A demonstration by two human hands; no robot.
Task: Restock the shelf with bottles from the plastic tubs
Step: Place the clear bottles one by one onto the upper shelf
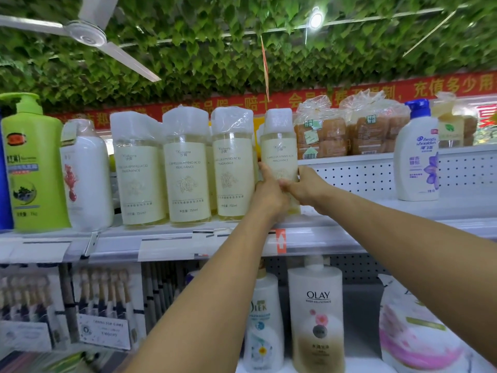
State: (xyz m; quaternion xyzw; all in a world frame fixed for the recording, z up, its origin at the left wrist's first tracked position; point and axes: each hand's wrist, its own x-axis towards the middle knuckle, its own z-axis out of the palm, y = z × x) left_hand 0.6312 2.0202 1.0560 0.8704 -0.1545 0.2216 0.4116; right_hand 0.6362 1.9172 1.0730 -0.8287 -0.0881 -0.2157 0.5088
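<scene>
The base of the held bottle (279,152) is hidden behind both hands, so whether it stands on the shelf (376,211) cannot be told. The tubs are out of frame. At 9 o'clock a green bottle (33,162) is partly cut by a blue edge. Three matching bottles (185,168) stand just beside the held one at its 9 o'clock side; at its 3 o'clock side the shelf lies bare as far as a white bottle (416,154), well apart. The left hand (269,192) and right hand (306,188) meet at the bottle's lower half, fingers wrapped round it from either side, touching each other.
</scene>
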